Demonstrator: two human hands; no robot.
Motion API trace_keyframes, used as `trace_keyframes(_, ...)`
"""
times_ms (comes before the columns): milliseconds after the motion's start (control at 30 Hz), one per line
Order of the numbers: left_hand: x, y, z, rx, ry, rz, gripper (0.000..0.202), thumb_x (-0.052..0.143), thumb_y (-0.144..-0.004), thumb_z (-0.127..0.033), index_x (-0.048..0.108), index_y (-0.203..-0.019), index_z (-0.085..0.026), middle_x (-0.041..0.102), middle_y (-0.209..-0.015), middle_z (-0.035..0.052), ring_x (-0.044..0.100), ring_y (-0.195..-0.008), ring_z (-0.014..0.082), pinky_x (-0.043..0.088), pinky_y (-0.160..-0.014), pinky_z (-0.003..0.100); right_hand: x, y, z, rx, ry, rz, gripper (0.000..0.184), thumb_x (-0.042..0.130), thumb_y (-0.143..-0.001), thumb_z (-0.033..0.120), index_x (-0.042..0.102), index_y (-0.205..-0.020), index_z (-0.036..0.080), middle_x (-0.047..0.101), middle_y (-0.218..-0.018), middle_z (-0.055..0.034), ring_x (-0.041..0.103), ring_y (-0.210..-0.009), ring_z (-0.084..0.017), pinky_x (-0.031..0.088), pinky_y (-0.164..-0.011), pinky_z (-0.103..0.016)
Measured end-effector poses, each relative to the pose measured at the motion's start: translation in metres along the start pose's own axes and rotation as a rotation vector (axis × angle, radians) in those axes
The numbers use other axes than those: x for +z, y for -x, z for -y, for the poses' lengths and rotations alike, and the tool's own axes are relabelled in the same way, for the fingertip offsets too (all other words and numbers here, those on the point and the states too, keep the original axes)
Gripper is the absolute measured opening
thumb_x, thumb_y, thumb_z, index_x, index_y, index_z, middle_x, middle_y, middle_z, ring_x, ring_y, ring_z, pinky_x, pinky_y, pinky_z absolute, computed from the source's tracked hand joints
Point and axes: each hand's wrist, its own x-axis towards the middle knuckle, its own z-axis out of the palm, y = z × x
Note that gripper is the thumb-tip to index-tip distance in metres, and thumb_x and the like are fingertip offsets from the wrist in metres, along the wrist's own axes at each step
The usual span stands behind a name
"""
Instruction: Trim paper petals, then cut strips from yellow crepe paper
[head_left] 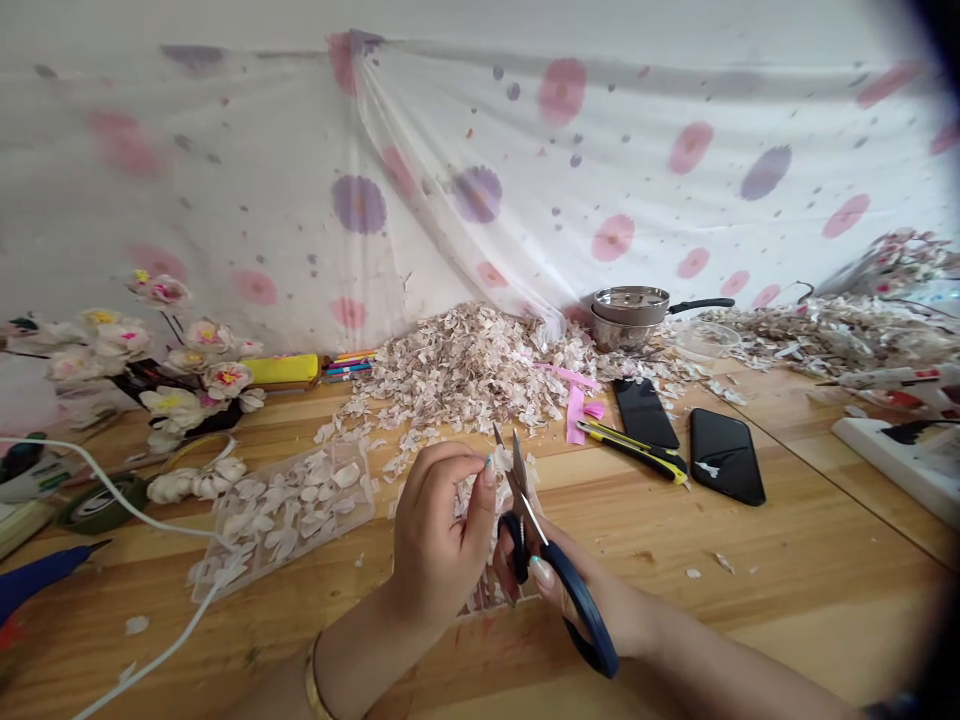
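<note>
My left hand [442, 530] pinches a pale petal scrap [471, 495] between thumb and fingertips. My right hand [589, 605] grips dark blue-handled scissors [577, 600], with their open steel blades [515, 470] right next to the scrap. Under and behind my hands lies a large heap of pale pinkish petal scraps [465, 370]. To the left, a clear plastic sheet or bag [289, 520] holds more cut petals. All of this rests on a wooden table [750, 570].
Two black phones [726, 455] [643, 412], a yellow utility knife [634, 450] and pink paper strips [576, 415] lie right of the heap. Steel pots [626, 318], artificial flowers [142, 350], a white cable [150, 530] and a glue gun [900, 382] surround it.
</note>
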Motion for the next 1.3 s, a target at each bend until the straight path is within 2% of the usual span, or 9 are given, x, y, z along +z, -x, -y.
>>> trace_keyframes(167, 0.0012, 0.0006, 0.0008, -0.009, 0.02, 0.015, 0.012, 0.055, -0.087, -0.009, 0.054, -0.092, -0.02, 0.058, -0.09, 0.0027, 0.057, -0.082, 0.015, 0.048, -0.072, 0.027, -0.0024, 0.0022, -0.003, 0.007, 0.006, -0.014, 0.045, 0.043, -0.09, 0.064, 0.045, -0.097, 0.019, 0.044, -0.082, -0.0023, 0.042, -0.075, -0.016, 0.039, -0.073, -0.031)
trace_keyframes(400, 0.0013, 0.0013, 0.0007, -0.018, 0.007, 0.004, 0.012, 0.054, -0.087, -0.009, 0.053, -0.093, -0.02, 0.058, -0.09, 0.0032, 0.057, -0.082, 0.0158, 0.049, -0.072, 0.029, -0.0056, 0.003, -0.0025, 0.023, 0.055, -0.011, 0.052, 0.044, -0.085, 0.07, 0.045, -0.099, 0.019, 0.045, -0.088, -0.0038, 0.042, -0.079, -0.017, 0.039, -0.074, -0.031)
trace_keyframes(767, 0.0015, 0.0018, 0.0018, -0.019, 0.014, 0.022, 0.014, 0.054, -0.088, -0.008, 0.054, -0.095, -0.02, 0.058, -0.091, 0.0034, 0.056, -0.083, 0.0154, 0.049, -0.074, 0.029, -0.0056, 0.0038, -0.0003, 0.033, 0.068, -0.003, 0.051, 0.043, -0.086, 0.068, 0.045, -0.099, 0.02, 0.045, -0.089, -0.004, 0.042, -0.08, -0.018, 0.039, -0.075, -0.032)
trace_keyframes(1067, 0.0018, 0.0022, 0.0021, -0.038, 0.034, 0.041, 0.013, 0.053, -0.089, -0.009, 0.054, -0.095, -0.021, 0.059, -0.092, 0.0039, 0.057, -0.084, 0.0161, 0.05, -0.074, 0.029, -0.0046, -0.0009, 0.0009, 0.037, 0.049, -0.065, 0.048, 0.045, -0.086, 0.067, 0.046, -0.092, 0.019, 0.045, -0.081, -0.0021, 0.04, -0.072, -0.015, 0.037, -0.067, -0.029)
trace_keyframes(1300, 0.0024, 0.0019, 0.0035, -0.035, 0.066, 0.034, 0.016, 0.051, -0.089, -0.006, 0.054, -0.096, -0.02, 0.059, -0.095, 0.0034, 0.057, -0.09, 0.0154, 0.048, -0.079, 0.028, -0.0039, -0.0031, 0.0033, 0.044, 0.009, -0.061, 0.049, 0.048, -0.085, 0.068, 0.046, -0.088, 0.019, 0.045, -0.073, 0.0003, 0.038, -0.066, -0.014, 0.034, -0.063, -0.027)
